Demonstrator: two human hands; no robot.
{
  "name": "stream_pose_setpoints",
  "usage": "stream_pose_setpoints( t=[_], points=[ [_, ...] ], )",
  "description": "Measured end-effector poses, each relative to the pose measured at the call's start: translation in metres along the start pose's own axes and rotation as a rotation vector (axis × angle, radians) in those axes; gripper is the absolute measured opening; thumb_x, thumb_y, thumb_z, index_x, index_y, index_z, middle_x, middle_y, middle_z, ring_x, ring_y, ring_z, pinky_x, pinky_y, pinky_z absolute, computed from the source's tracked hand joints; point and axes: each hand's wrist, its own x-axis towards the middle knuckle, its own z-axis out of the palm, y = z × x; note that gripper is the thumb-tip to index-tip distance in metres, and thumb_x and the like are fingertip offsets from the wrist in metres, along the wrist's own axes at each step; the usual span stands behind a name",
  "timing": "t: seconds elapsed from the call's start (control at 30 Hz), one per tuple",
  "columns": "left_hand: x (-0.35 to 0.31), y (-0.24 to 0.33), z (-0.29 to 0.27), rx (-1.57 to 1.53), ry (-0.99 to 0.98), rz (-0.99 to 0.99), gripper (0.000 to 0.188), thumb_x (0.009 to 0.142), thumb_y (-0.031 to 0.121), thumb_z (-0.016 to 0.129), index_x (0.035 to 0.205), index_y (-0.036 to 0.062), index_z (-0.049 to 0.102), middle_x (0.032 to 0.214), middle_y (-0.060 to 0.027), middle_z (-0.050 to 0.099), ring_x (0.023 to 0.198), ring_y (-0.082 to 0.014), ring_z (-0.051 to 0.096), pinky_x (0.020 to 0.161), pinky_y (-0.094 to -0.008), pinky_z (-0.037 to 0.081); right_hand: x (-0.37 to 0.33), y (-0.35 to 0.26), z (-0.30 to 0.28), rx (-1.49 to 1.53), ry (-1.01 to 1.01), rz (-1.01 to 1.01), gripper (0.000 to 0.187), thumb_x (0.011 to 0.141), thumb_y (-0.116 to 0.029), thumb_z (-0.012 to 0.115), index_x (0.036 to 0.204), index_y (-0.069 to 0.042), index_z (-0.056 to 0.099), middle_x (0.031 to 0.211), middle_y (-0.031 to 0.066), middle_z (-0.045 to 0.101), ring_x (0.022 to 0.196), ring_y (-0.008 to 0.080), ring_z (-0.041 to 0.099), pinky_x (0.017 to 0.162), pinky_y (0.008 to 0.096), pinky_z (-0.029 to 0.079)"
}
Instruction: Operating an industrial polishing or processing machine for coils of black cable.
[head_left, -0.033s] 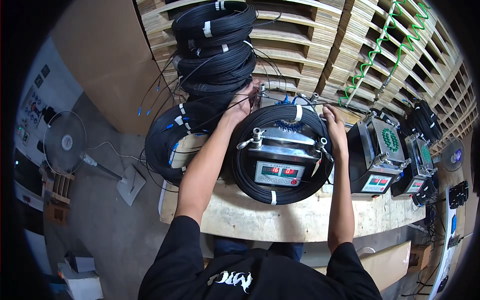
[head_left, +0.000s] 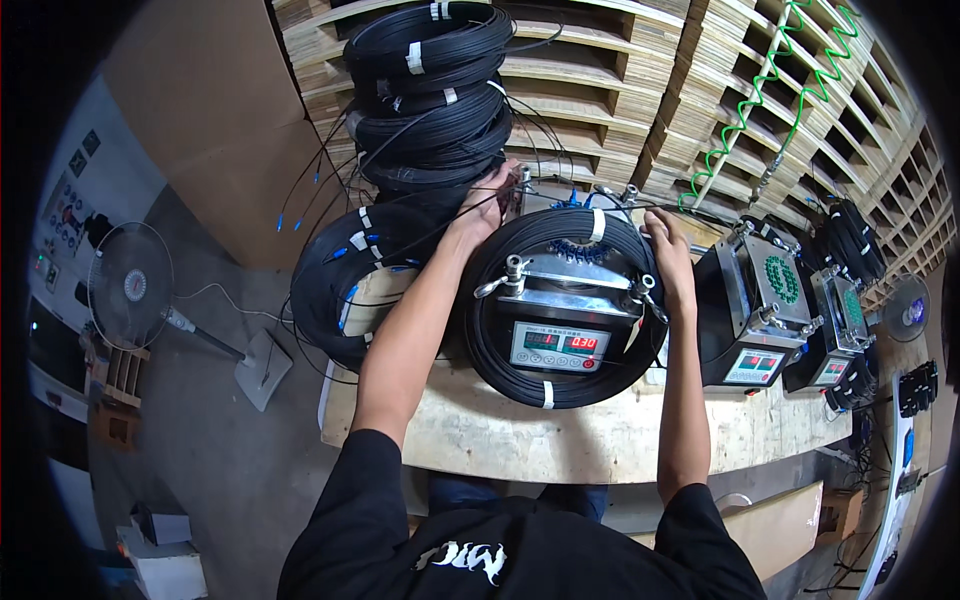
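Observation:
A large coil of black cable [head_left: 490, 368] with white bands rings a metal-topped machine [head_left: 560, 310]; its front panel shows red digits. Blue connectors [head_left: 578, 252] sit inside the ring. My right hand [head_left: 668, 250] has bent fingers against the coil's far right side. My left hand [head_left: 484, 205] reaches past the coil's far left side, beside a metal clamp post [head_left: 525, 182]; a thin cable crosses it and its fingers are partly hidden. More blue plugs [head_left: 574, 200] stand on the metal part behind the coil.
A tall stack of black coils [head_left: 430, 130] rises behind my left hand. Another coil [head_left: 315, 270] lies left on the wooden table [head_left: 500, 430]. Similar machines [head_left: 745, 330] stand to the right. Wooden pallets [head_left: 590, 70] back the table. A fan [head_left: 133, 285] stands left; a green spiral hose [head_left: 745, 110] hangs right.
The red digits on the machine's panel have changed. My hands and the coil stay almost where they were.

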Motion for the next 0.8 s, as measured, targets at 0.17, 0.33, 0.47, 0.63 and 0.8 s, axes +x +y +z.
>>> stream_pose_setpoints(
  t=[0.17,0.33,0.47,0.63,0.8],
  points=[
    [0.015,0.011,0.004,0.295,0.066,-0.019,0.04,0.086,0.029,0.079,0.116,0.0063,0.067,0.091,0.0011,0.069,0.076,-0.009,0.061,0.069,-0.0248,0.049,-0.007,-0.004,0.009,0.036,0.042,0.001,0.032,0.098,-0.023,0.056,0.12,-0.001,0.063,0.099,0.0109,0.068,0.092,0.0167,0.063,0.084,0.0287,0.048],
    [0.01,0.017,0.028,0.427,-0.019,-0.219,0.055,0.094,0.054,0.06,0.11,0.002,0.07,0.093,-0.0081,0.071,0.075,-0.0152,0.062,0.069,-0.03,0.052,-0.007,0.002,0.005,0.016,0.116,0.008,0.031,0.097,-0.021,0.055,0.12,-0.001,0.064,0.091,0.0085,0.066,0.085,0.0153,0.062,0.079,0.0286,0.049],
    [-0.015,0.04,0.013,0.414,-0.141,-0.291,0.061,0.101,0.057,0.044,0.123,0.0053,0.067,0.104,-0.0077,0.07,0.093,-0.018,0.061,0.085,-0.0345,0.051,-0.007,0.001,0.008,0.091,0.148,-0.056,0.029,0.095,-0.016,0.056,0.117,0.001,0.065,0.085,0.0062,0.064,0.079,0.0118,0.058,0.073,0.0261,0.047],
    [-0.13,0.042,0.042,0.747,0.089,0.055,0.041,0.103,0.041,0.05,0.125,0.0102,0.066,0.125,-0.0062,0.061,0.111,-0.016,0.056,0.097,-0.0345,0.044,-0.024,0.008,-0.008,-0.058,0.233,-0.179,0.026,0.098,-0.015,0.054,0.113,0.002,0.067,0.098,0.0143,0.071,0.089,0.0202,0.065,0.082,0.0308,0.049],
    [-0.25,0.019,0.06,1.398,0.266,0.776,0.023,0.096,0.02,0.064,0.111,0.0017,0.067,0.105,-0.0137,0.059,0.089,-0.0234,0.06,0.079,-0.0341,0.048,-0.085,-0.02,-0.011,-0.157,0.427,-0.262,0.022,0.1,-0.014,0.056,0.112,0.001,0.066,0.096,0.0145,0.067,0.086,0.0201,0.062,0.078,0.0322,0.048]
  ],
)
